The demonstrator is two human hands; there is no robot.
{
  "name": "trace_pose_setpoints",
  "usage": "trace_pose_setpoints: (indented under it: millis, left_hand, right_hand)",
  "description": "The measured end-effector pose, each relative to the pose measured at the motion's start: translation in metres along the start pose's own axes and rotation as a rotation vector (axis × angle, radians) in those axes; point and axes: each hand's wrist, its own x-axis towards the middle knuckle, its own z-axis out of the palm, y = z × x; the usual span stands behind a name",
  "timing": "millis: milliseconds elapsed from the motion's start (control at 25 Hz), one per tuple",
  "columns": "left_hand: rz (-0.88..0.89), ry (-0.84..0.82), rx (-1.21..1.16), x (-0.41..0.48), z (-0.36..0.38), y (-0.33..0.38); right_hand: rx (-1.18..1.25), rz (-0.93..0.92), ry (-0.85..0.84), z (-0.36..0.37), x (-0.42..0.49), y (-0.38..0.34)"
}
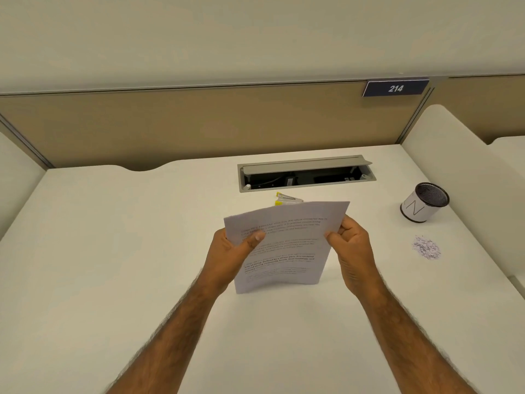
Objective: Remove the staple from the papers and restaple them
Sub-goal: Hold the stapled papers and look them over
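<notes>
A thin stack of printed white papers [287, 245] stands nearly upright above the middle of the desk, its lower edge close to the surface. My left hand [235, 251] grips its left edge, thumb on the front page. My right hand [350, 245] pinches the right edge near the top corner. A yellow and silver stapler [287, 199] lies on the desk just behind the papers, partly hidden by their top edge. No staple is visible in the sheets.
An open cable tray [306, 173] is sunk into the white desk [113, 251] behind the stapler. A mesh pen cup [424, 201] with a white label stands at the right. A small heap of staples [426, 247] lies in front of it. Padded dividers flank both sides.
</notes>
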Motion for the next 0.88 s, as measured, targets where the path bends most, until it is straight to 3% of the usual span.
trace_pose_setpoints:
  millis: [280,440,640,880]
  left_hand:
    - [0.033,0.034,-0.004,-0.001,0.002,0.002]
    - [-0.001,0.073,0.003,-0.004,0.002,-0.004]
    - [0.017,0.028,0.034,-0.001,0.001,0.002]
    - [-0.017,0.015,0.059,-0.001,0.009,0.002]
  right_hand:
    - [-0.043,-0.048,0.012,-0.002,0.003,-0.005]
    - [-0.065,0.037,-0.028,0.0,0.003,0.004]
    - [-0.081,0.001,-0.029,-0.002,0.005,0.0]
    - [-0.109,0.126,-0.088,-0.005,0.007,0.009]
